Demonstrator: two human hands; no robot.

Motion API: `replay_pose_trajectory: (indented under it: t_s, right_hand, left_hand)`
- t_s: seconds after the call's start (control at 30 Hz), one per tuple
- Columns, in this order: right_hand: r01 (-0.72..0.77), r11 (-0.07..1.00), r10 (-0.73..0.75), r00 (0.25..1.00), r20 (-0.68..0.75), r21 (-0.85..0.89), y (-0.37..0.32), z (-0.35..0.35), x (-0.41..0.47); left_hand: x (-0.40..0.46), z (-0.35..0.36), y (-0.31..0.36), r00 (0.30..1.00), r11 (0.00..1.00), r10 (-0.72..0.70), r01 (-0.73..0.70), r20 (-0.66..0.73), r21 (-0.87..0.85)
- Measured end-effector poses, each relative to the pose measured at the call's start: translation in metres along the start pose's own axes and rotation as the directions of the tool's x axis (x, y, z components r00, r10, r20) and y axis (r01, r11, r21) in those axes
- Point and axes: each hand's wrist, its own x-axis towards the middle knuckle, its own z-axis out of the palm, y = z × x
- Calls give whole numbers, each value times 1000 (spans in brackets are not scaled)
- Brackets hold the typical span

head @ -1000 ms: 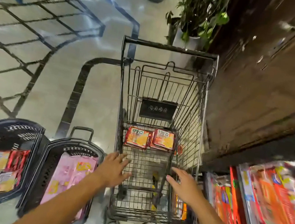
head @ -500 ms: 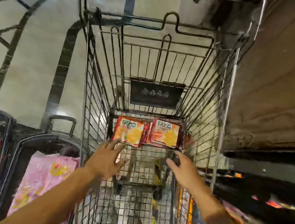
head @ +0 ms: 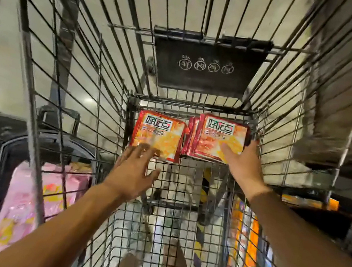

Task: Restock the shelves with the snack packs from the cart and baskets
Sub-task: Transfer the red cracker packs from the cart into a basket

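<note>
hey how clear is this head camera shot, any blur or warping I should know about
Head view: the red snack packs are sharp, their print readable; the left hand is motion-smeared at the fingertips, the right hand cleaner. The cart wires bow outward from wide-angle distortion. The pink packs at the left edge are soft.

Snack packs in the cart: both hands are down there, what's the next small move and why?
Probably close the fingers. The right hand already lies on the right stack of packs, thumb over its face. The left hand is spread, fingertips just at the near edge of the left pack. Neither looks lifted off the cart floor yet, so grip first, then raise.
</note>
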Motion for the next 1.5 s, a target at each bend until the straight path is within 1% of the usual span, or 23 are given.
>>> replay_pose_trajectory:
  t_s: [0.07, 0.17, 0.27, 0.4, 0.5, 0.57, 0.63, 0.7, 0.77, 0.87, 0.9, 1.0, 1.07, 1.13, 1.17, 1.27, 1.37, 1.4, 1.43, 1.5]
  right_hand:
    - [-45, 998, 48, 997, -68, 47, -5, 5, 7]
    - [-85, 995, 90, 991, -98, 48, -10, 5, 13]
    - [-72, 991, 87, 987, -135, 115, -2, 13, 11]
    - [-59, 970, 92, 987, -130, 235, 14, 26, -3]
    - [-94, 911, 143, 985, -94, 400, 28, 32, -8]
    - [-105, 884, 156, 985, -76, 456, 34, 31, -14]
    - [-81, 882, 140, 986, -94, 464, 43, 29, -21]
    - [-47, 880, 119, 985, -124, 473, 50, 27, -28]
    - [-23, 868, 95, 988, -120, 495, 50, 24, -35]
    - [19, 876, 56, 988, -141, 482, 50, 23, -41]
    - [21, 881, 60, 986, -155, 472, 50, 25, -41]
    - [28, 882, 79, 976, -204, 471, 47, 29, -47]
    - [43, 877, 78, 970, -231, 478, 47, 32, -50]
    - [59, 867, 79, 964, -254, 494, 47, 34, -51]
    - [64, 861, 81, 962, -260, 504, 50, 36, -50]
    - [48, 874, 91, 962, -259, 484, 54, 41, -49]
    - [35, 887, 92, 964, -249, 461, 61, 46, -48]
    - [34, 888, 86, 967, -239, 458, 60, 45, -50]
    - [27, 895, 84, 970, -229, 446, 61, 45, -49]
    - [27, 893, 74, 976, -205, 449, 58, 41, -50]
  left_hand:
    - [-2, 2, 0, 1000, 1000, 7, -7, 7, -13]
    - [-3, 1, 0, 1000, 999, 8, -8, -7, -32]
    - [2, -5, 1, 1000, 992, -6, 2, -28, -128]
    - [26, -13, 9, 987, 942, -136, 103, -82, -319]
    - [50, -19, 14, 973, 901, -199, 136, -114, -411]
    - [65, -21, 8, 963, 897, -230, 154, -138, -415]
    - [77, -19, -3, 955, 900, -262, 190, -138, -393]
    - [83, -18, -8, 954, 898, -263, 189, -141, -397]
    - [83, -17, -12, 952, 890, -260, 172, -160, -422]
    - [81, -12, -14, 941, 928, -243, 156, -234, -337]
    - [80, -9, -13, 930, 931, -258, 167, -263, -324]
    - [76, -3, -4, 883, 915, -328, 208, -335, -347]
    - [78, 3, -1, 882, 894, -363, 240, -299, -378]
    - [79, 10, -3, 897, 875, -379, 267, -227, -405]
    - [86, 20, -13, 896, 851, -396, 277, -199, -446]
    - [86, 30, -19, 891, 796, -410, 244, -197, -554]
    - [64, 20, 4, 918, 730, -345, 129, -198, -671]
    - [60, 19, 10, 923, 724, -323, 100, -207, -683]
    - [57, 17, 15, 937, 708, -293, 81, -188, -701]
    - [52, 14, 17, 950, 721, -249, 52, -189, -691]
